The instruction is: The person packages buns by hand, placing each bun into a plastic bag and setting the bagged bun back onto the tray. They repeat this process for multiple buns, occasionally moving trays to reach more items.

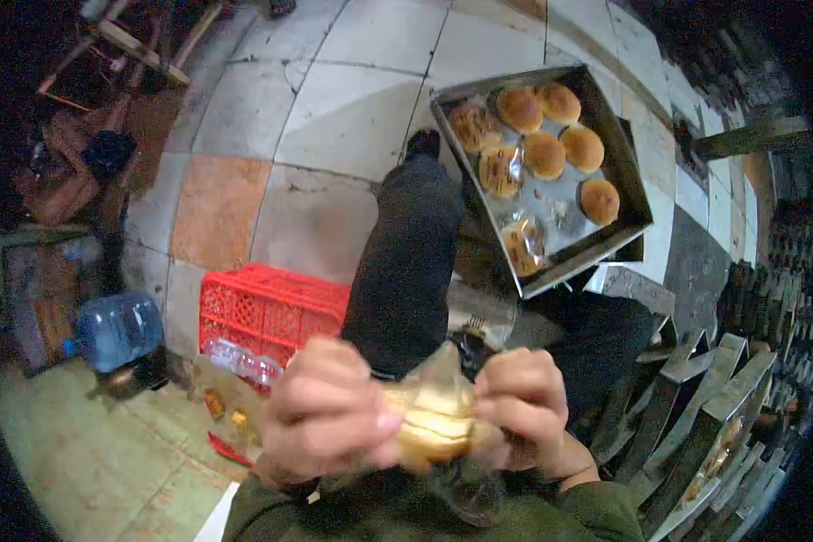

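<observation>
My left hand (325, 415) and my right hand (528, 406) both grip a bun in a clear plastic bag (435, 417), held close in front of my chest. The bag's loose top sticks up between my thumbs. A metal baking tray (628, 185) lies beyond my knees, holding several bare golden buns (545, 155) on its far side and wrapped buns (499, 172) on its left side. My dark trouser leg (406, 262) runs between the hands and the tray.
A red plastic crate (266, 312) stands on the tiled floor at left, with a blue water jug (117, 330) further left. Stacked metal trays (714, 425) fill the lower right. Clutter of wood sits at the upper left.
</observation>
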The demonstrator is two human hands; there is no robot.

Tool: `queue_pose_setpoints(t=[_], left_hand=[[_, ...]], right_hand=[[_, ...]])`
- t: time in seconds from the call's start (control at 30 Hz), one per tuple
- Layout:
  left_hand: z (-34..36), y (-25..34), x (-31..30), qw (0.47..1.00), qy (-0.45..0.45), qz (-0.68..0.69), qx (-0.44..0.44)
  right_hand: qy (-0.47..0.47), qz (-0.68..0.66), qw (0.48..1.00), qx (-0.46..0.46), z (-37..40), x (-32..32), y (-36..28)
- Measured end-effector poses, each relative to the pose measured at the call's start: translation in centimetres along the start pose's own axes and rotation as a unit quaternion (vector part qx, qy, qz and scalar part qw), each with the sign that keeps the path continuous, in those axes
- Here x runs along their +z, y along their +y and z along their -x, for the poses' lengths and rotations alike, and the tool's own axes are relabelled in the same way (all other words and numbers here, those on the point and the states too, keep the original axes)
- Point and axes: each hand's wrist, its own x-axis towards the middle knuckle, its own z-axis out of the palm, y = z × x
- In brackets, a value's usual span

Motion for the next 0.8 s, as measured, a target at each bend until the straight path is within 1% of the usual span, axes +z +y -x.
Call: queue_pose_setpoints(t=[0.03,0.07,0.1,0.13,0.17,0.2,0.23,0.27,0.3,0.33,0.37,0.4,0.43,0.47,0.5,0.53,0.57,0.6,0.63,0.67,0.7,0.73,0.77,0.8], left_hand=[[-0.4,-0.9,1.0,0.996,0.034,-0.081,-0.009],[-1.9,-2.7,0.5,0.99,-0.069,-0.106,-0.065],[-3.6,-4.7,0.0,0.969,-0.171,-0.128,-0.123],[-4.2,-6.3,0.3,0.959,-0.054,0.024,-0.279],[-3.8,-7.6,0.6,0.891,0.066,0.175,-0.414],[-2.7,-8.5,0.5,0.892,0.063,0.174,-0.413],[-1.4,-9.3,0.3,0.902,0.093,0.074,-0.416],[-0.1,-9.7,0.1,0.901,0.124,-0.026,-0.416],[1.3,-8.9,0.1,0.879,0.112,-0.049,-0.462],[2.7,-8.0,0.2,0.857,0.098,-0.069,-0.502],[5.4,-8.3,-0.1,0.891,0.07,-0.175,-0.413],[7.9,-8.6,-0.4,0.907,0.038,-0.276,-0.316],[8.0,-6.9,-0.3,0.879,0.106,-0.171,-0.432],[7.7,-5.2,-0.3,0.825,0.17,-0.061,-0.536],[8.1,-4.4,-0.6,0.804,0.181,-0.02,-0.567],[7.9,-3.0,-0.3,0.79,0.164,-0.022,-0.59],[6.6,-1.5,-0.1,0.788,0.156,-0.018,-0.595],[4.9,0.2,0.0,0.764,0.149,0.099,-0.62],[3.3,1.1,0.3,0.732,0.14,0.218,-0.63],[2.1,1.2,0.5,0.778,0.118,0.214,-0.578],[1.1,1.3,0.5,0.819,0.099,0.208,-0.526],[-0.1,1.6,0.4,0.819,0.095,0.212,-0.524],[-1.2,1.9,0.2,0.813,0.187,0.23,-0.502],[-1.8,2.0,-0.1,0.797,0.277,0.246,-0.477]], right_hand=[[0.003,0.049,0.998,-0.029,-1.2,0.3,1.3],[-0.018,0.015,0.998,0.059,-2.8,0.7,2.1],[-0.061,0.052,0.984,0.158,-4.6,1.1,3.5],[-0.037,0.026,0.977,0.207,-5.1,1.6,6.5],[0.098,0.105,0.97,0.198,-5.8,1.8,8.7],[0.109,0.092,0.936,0.323,-6.2,0.9,9.9],[0.111,0.091,0.936,0.322,-5.0,1.2,10.7],[0.09,0.11,0.934,0.327,-2.8,1.9,11.8],[0.067,0.13,0.932,0.332,-0.4,2.4,12.4],[0.037,0.091,0.922,0.373,1.9,2.6,12.7],[0.008,0.051,0.907,0.418,4.3,2.8,12.2],[0.031,0.076,0.909,0.408,6.0,3.0,11.4],[0.052,0.101,0.909,0.4,7.3,3.3,10.3],[0.122,0.166,0.925,0.32,8.1,3.5,8.9],[0.194,0.231,0.926,0.229,7.8,3.6,7.4],[0.112,0.193,0.966,0.128,7.0,3.3,5.5],[0.025,0.152,0.988,0.033,6.2,3.0,3.4],[-0.028,0.215,0.976,0.009,4.7,3.4,2.1],[-0.079,0.279,0.957,-0.021,3.2,3.4,2.1],[-0.104,0.222,0.966,0.08,2.5,2.6,3.8],[-0.127,0.156,0.962,0.182,1.5,1.4,5.8],[-0.098,0.092,0.97,0.205,-0.1,-0.7,7.0],[-0.069,0.023,0.971,0.228,-1.4,-3.2,8.2],[-0.081,-0.047,0.946,0.31,-1.6,-5.9,9.8]])
